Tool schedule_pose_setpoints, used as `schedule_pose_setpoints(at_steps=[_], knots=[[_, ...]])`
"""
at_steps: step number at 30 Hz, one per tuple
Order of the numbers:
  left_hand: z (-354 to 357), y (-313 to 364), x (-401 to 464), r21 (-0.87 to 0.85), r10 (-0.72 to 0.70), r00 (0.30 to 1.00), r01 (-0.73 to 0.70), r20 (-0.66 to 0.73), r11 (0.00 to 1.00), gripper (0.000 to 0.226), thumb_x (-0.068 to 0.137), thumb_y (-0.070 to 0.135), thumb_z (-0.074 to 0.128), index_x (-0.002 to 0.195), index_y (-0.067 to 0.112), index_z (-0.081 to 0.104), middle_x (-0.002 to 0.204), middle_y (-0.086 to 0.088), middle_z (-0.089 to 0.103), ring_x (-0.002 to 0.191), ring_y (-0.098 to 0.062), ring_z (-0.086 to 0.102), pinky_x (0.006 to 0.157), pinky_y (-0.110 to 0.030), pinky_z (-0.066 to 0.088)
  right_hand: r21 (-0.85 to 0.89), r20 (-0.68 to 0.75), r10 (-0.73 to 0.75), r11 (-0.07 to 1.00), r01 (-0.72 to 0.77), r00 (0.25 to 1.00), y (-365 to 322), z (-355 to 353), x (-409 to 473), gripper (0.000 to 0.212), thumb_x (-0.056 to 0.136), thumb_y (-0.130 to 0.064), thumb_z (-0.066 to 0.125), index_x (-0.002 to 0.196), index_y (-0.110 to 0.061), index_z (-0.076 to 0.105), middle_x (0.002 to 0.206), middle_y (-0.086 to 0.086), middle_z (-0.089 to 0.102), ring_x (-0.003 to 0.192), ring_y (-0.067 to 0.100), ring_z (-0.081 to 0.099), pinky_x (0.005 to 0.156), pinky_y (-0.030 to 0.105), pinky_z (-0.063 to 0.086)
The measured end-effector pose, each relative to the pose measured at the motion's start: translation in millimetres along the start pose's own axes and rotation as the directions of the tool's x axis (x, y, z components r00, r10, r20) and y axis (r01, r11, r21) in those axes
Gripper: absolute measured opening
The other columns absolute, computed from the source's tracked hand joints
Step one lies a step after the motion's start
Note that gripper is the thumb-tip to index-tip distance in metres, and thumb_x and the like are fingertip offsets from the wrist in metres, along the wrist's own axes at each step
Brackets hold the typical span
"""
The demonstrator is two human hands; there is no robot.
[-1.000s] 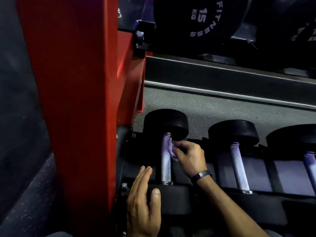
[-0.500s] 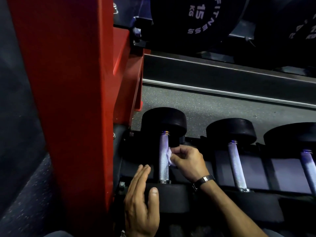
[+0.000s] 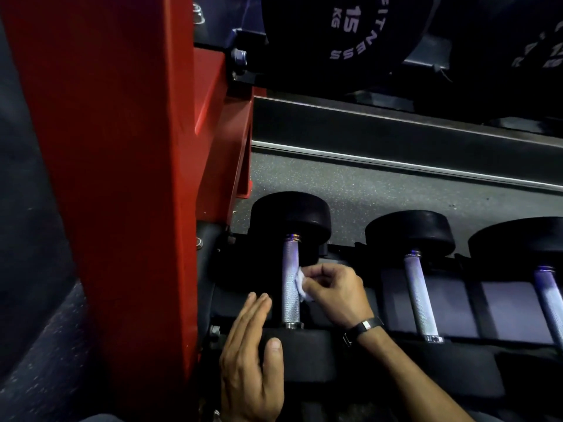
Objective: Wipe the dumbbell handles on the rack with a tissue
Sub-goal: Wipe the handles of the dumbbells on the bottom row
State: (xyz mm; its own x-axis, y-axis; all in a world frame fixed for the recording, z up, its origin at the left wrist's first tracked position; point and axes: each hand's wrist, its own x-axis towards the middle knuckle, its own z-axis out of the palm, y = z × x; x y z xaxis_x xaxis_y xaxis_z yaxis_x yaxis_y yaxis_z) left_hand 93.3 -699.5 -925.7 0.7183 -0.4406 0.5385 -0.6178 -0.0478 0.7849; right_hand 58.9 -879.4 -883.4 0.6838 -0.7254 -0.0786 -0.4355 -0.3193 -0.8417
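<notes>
The leftmost dumbbell lies on the low rack with its knurled metal handle pointing away from me. My right hand pinches a small white tissue and presses it against the right side of that handle, near its middle. My left hand rests flat with straight fingers on the near black head of the same dumbbell. A second dumbbell handle and a third handle lie to the right.
A red rack upright stands close on the left. Above, a black shelf rail carries large dumbbells, one marked 15 KG. Speckled grey floor shows behind the low row.
My right hand has slid the tissue down the handle, from near the far head toward the middle. My left hand has stayed on the near head.
</notes>
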Motion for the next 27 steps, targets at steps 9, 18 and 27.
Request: schedule_pose_setpoints(at_steps=[9, 18, 27], knots=[[1, -3, -1, -0.006, 0.007, 1.000, -0.007, -0.003, 1.000, 0.051, 0.092, 0.023, 0.040, 0.133, -0.002, 0.057, 0.142, -0.006, 0.056, 0.138, -0.026, 0.047, 0.107, -0.045, 0.042, -0.058, 0.122, 0.066, 0.997, -0.059, 0.990, 3, -1, -4, 0.012, 0.077, -0.033, 0.079, 0.079, -0.023, 0.075, 0.069, -0.006, 0.074, 0.069, 0.007, 0.071, 0.066, 0.028, 0.057], [1, 0, -1, -0.005, 0.014, 1.000, -0.014, -0.012, 1.000, 0.054, 0.101, 0.034, 0.035, 0.131, -0.004, 0.058, 0.140, -0.007, 0.057, 0.138, -0.028, 0.046, 0.106, -0.048, 0.044, 0.130, 0.007, 0.010, 0.991, -0.011, 1.000, -13, 6, 14, 0.017, 0.073, -0.035, 0.071, 0.088, -0.027, 0.076, 0.079, -0.006, 0.076, 0.078, 0.009, 0.071, 0.081, 0.044, 0.059], [-5, -1, 0, 0.011, 0.008, 1.000, -0.008, 0.026, 1.000, 0.054, 0.101, 0.036, 0.035, 0.133, -0.001, 0.057, 0.145, 0.000, 0.051, 0.140, -0.023, 0.044, 0.112, -0.034, 0.037, -0.096, 0.546, 0.074, 0.995, -0.026, 0.835, 5, -13, 7, 0.017, 0.082, -0.005, 0.061, 0.082, -0.016, 0.073, 0.073, -0.002, 0.069, 0.065, 0.003, 0.056, 0.065, 0.025, 0.049]])
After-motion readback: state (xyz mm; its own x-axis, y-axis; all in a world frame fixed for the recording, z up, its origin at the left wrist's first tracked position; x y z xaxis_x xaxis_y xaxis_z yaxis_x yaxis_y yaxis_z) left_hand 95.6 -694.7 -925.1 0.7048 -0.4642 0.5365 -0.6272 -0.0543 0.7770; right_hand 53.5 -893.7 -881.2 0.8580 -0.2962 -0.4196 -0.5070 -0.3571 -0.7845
